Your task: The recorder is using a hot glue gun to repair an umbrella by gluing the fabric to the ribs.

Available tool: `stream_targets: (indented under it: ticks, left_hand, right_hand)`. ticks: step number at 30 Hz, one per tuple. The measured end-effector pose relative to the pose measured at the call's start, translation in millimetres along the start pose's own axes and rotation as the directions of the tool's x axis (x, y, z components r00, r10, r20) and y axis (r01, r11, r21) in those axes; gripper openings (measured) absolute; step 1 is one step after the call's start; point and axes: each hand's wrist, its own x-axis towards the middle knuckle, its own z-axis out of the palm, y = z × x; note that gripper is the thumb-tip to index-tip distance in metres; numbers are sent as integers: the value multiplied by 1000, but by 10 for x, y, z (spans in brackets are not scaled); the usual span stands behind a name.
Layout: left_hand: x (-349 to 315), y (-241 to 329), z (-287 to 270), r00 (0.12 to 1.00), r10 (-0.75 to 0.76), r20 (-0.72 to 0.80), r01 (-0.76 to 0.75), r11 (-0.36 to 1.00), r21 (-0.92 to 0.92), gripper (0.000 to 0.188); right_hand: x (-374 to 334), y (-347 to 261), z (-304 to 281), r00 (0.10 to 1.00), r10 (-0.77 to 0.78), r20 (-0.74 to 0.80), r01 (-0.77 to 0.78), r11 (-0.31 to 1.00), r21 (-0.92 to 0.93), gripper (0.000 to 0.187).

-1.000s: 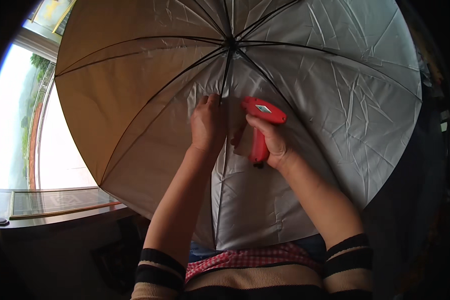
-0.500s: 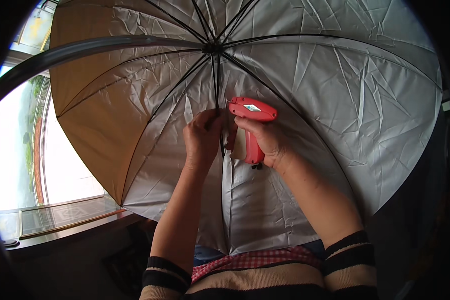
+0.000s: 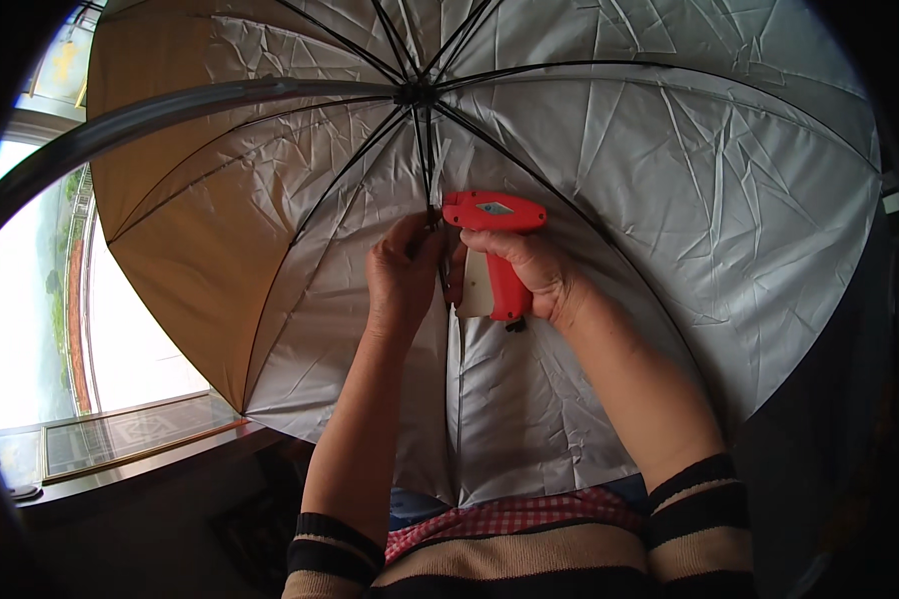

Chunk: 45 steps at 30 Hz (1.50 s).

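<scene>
An opened umbrella (image 3: 569, 130) with a silver inner lining spreads before me, inside facing up. My left hand (image 3: 407, 265) is closed in a pinch on a dark umbrella rib (image 3: 433, 215) below the hub (image 3: 415, 95). My right hand (image 3: 529, 265) grips a red tagging gun (image 3: 496, 211) by its handle. Its nose points left and meets the rib just beside my left fingertips. A pale panel (image 3: 477, 285) shows along the front of the handle. Whether the gun's needle has entered anything is hidden.
The dark umbrella shaft (image 3: 200, 95) runs from the hub to the left edge. Several thin ribs fan out across the lining. A bright window (image 3: 30, 290) with a sill (image 3: 140, 439) lies at left. A red checked cloth (image 3: 519, 514) covers my lap.
The tagging gun has moved left, bringing its nose up to the rib at my left fingers. The umbrella hub has shifted slightly left in view. Both hands keep their holds.
</scene>
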Motion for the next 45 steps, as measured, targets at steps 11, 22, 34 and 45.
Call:
stream_targets:
  ticks: [11, 22, 34, 45]
  left_hand:
    - [44, -34, -58, 993, 104, 52, -103, 994, -29, 7]
    - [-27, -61, 65, 994, 104, -33, -105, 994, -34, 5]
    - [196, 132, -657, 828, 560, 39, -298, 379, 876, 12]
    - [94, 326, 384, 950, 309, -37, -226, 766, 602, 18]
  right_hand:
    - [-45, -130, -57, 995, 74, 66, -73, 997, -21, 27]
    - [-48, -99, 159, 972, 98, -215, -161, 941, -298, 25]
    - [-650, 85, -33, 924, -287, -252, 219, 939, -266, 25]
    - [-310, 480, -122, 898, -343, -274, 345, 938, -42, 25]
